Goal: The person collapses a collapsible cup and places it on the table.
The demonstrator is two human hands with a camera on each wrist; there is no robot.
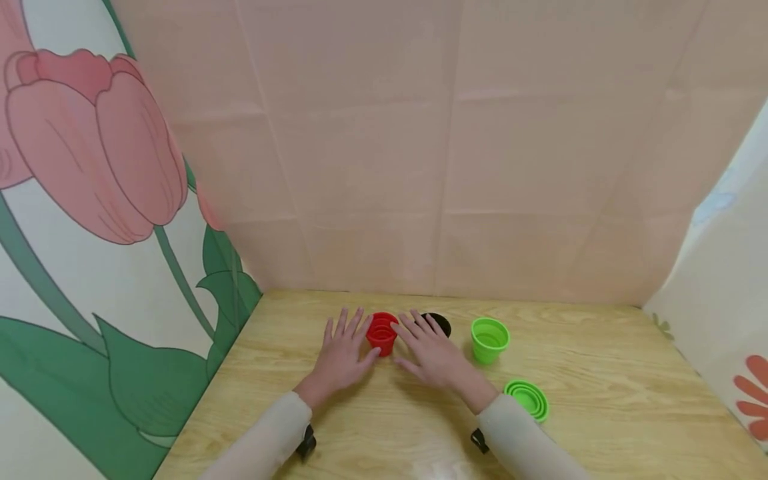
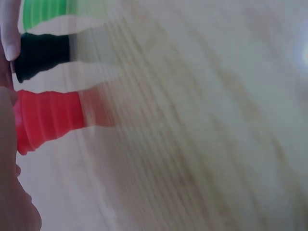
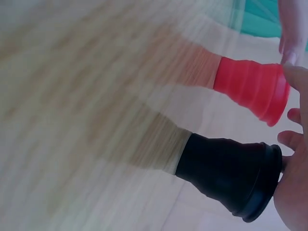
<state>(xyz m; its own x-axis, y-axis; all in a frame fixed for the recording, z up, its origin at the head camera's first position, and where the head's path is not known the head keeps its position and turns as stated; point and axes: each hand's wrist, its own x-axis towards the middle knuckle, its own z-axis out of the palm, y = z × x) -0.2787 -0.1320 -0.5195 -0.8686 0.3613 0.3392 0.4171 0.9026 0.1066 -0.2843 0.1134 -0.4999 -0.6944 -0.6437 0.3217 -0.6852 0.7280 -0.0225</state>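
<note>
Pale sleeves [image 1: 267, 437] cross the table [image 1: 624, 400], its back edge [image 1: 552, 306] meeting a pink backdrop [image 1: 360, 167]; my left grip [image 1: 340, 357] and right grip [image 1: 433, 357] are spread, the red cup [image 1: 382, 342] between; open room lies rightward.

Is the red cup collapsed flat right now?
No, the red collapsible cup stands extended, ribbed sides unfolded, between the left hand and right hand.
</note>
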